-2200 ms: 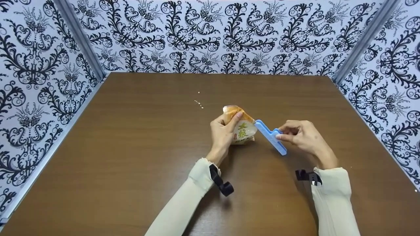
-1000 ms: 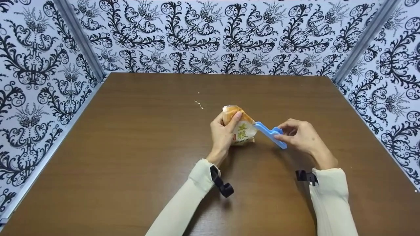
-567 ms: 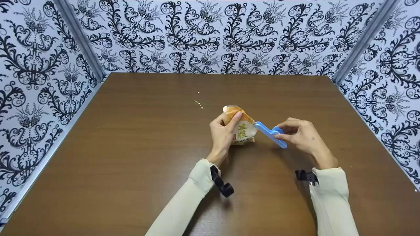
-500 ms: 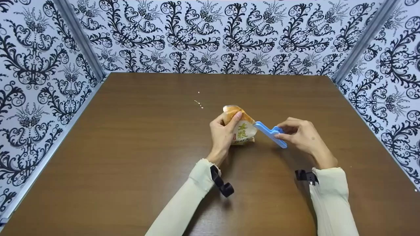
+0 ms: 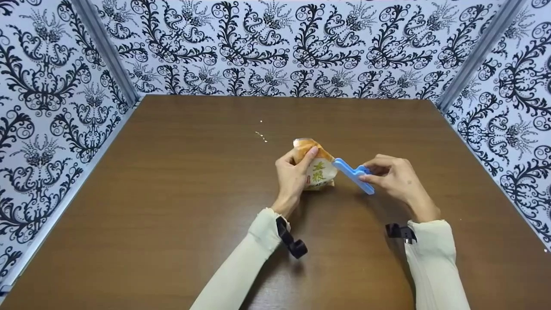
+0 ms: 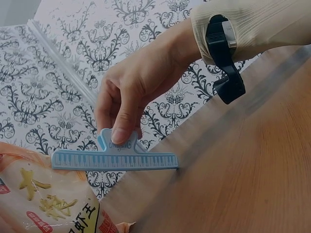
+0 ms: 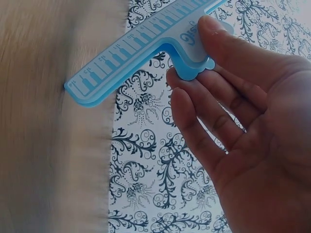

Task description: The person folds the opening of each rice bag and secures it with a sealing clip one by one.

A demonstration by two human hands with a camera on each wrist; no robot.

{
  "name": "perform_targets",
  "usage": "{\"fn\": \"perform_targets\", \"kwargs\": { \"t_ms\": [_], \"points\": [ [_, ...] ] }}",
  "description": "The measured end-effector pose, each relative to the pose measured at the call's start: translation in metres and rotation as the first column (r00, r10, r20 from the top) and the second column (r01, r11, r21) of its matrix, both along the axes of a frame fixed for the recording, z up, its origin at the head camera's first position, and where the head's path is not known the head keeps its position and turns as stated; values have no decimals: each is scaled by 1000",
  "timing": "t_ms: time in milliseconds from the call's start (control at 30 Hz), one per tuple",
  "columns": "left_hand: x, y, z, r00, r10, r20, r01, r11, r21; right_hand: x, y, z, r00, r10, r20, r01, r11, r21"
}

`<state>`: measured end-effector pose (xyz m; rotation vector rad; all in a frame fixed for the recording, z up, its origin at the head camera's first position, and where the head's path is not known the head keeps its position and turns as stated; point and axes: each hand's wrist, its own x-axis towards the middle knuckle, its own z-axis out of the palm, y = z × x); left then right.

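My left hand (image 5: 293,172) grips a small food bag (image 5: 320,172) with an orange top and a pale front printed with green-gold characters; the thumb lies across its upper part. To the right, my right hand (image 5: 394,178) pinches the handles of a light blue bag clip (image 5: 354,175) between thumb and fingers. One end of the long clip meets the bag's upper right edge, and the clip slants down to the right. In the left wrist view the clip (image 6: 115,160) shows piano-key markings along its bar, beside the bag (image 6: 43,194). The left hand's rear fingers are hidden behind the bag.
A brown wooden table (image 5: 172,193) spreads under both hands, with a few small pale crumbs (image 5: 262,137) beyond the bag. Walls with black-and-white scroll pattern (image 5: 267,47) enclose the back and sides. Each wrist wears a black strap (image 5: 290,239).
Since 2.2 seconds ago the clip has turned slightly, its lower right end rising, while my right hand shifted a little. The left hand and bag stay almost still.
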<state>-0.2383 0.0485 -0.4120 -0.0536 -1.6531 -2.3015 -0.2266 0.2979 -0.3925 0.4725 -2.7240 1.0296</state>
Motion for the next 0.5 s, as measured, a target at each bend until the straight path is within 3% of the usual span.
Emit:
{"fn": "perform_targets", "kwargs": {
  "t_ms": [500],
  "points": [
    [0, 0, -1, 1000, 21, -4, -21, 1000, -21, 1, -1, 0, 1000, -10, -19, 10, 1000, 9]
  ]
}}
